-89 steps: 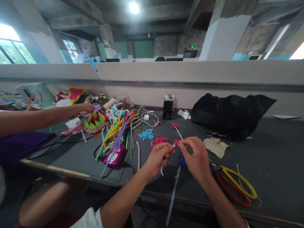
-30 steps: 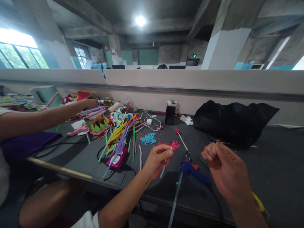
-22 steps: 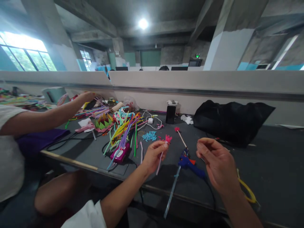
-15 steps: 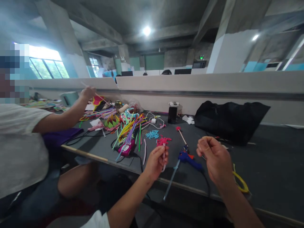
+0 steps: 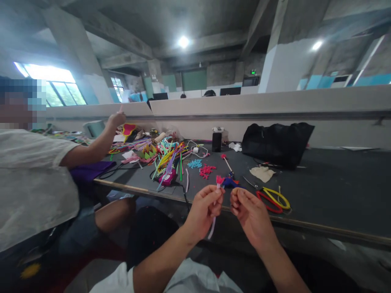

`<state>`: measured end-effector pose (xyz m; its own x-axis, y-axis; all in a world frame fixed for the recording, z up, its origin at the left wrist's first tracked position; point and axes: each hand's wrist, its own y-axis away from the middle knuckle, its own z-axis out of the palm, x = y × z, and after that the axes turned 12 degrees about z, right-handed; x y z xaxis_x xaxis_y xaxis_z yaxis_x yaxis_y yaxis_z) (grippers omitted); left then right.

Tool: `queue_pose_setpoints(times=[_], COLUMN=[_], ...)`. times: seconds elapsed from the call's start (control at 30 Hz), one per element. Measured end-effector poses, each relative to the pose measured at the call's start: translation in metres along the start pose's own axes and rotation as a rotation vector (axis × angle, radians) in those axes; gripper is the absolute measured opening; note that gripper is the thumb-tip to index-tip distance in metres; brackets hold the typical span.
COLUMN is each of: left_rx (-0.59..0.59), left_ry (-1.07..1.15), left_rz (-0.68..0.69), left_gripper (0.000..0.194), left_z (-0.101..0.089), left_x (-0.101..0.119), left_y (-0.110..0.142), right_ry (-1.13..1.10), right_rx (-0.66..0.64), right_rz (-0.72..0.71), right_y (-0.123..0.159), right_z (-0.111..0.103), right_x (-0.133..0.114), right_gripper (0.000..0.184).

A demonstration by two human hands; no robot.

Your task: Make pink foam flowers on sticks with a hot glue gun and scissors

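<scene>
My left hand (image 5: 205, 211) pinches a pale pipe cleaner (image 5: 212, 228) with a pinkish-red tuft (image 5: 219, 180) at its top end. The stem hangs down below my fingers. Close beside it on the right, my right hand (image 5: 251, 213) is closed, thumb against fingertips; what it may hold is hidden. Behind both hands, a blue glue gun (image 5: 231, 182) lies on the table, partly covered by them. A pile of short red pieces (image 5: 207, 171) lies beyond my left hand, with a pile of blue pieces (image 5: 194, 163) farther back.
Scissors with red and yellow handles (image 5: 276, 200) lie to the right, near a beige scrap (image 5: 262, 174). A finished-looking red-tipped stem (image 5: 226, 163) rests farther back. A black bag (image 5: 276, 144), a dark phone (image 5: 216, 142) and a heap of pipe cleaners (image 5: 171, 160) stand around. At left sits a co-worker (image 5: 39, 175).
My left hand has lifted the red-tipped pipe cleaner away from the red pile. My right hand has moved left, close to it. The camera view has shifted, and the co-worker's raised hand has moved.
</scene>
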<state>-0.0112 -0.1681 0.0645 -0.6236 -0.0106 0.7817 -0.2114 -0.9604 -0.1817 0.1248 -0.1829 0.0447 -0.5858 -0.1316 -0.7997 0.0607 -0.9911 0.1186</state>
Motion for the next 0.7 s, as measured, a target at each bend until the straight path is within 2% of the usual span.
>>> queue_pose_setpoints(times=[0.17,0.4,0.6,0.7], left_rx=[0.004,0.046,-0.006,-0.043], left_ry=[-0.077,-0.131,-0.178,-0.154], left_rz=[0.006,-0.014,-0.030,-0.092], left_gripper=[0.026,0.031,0.030,0.027], left_z=[0.000,-0.016,-0.029,-0.034], left_x=[0.011,0.009,0.003,0.004], left_y=[0.017,0.017,-0.008,-0.033], right_ry=[0.097,0.334,0.722,0.782], right_rx=[0.025,0.092,0.150,0.159], right_rz=[-0.029,-0.215,-0.408,-0.458], right_y=[0.013,0.010,-0.009,-0.032], right_z=[0.010,0.008,0.000,-0.002], right_x=[0.018,0.039,0.027,0.015], right_gripper=[0.026,0.022,0.020,0.019])
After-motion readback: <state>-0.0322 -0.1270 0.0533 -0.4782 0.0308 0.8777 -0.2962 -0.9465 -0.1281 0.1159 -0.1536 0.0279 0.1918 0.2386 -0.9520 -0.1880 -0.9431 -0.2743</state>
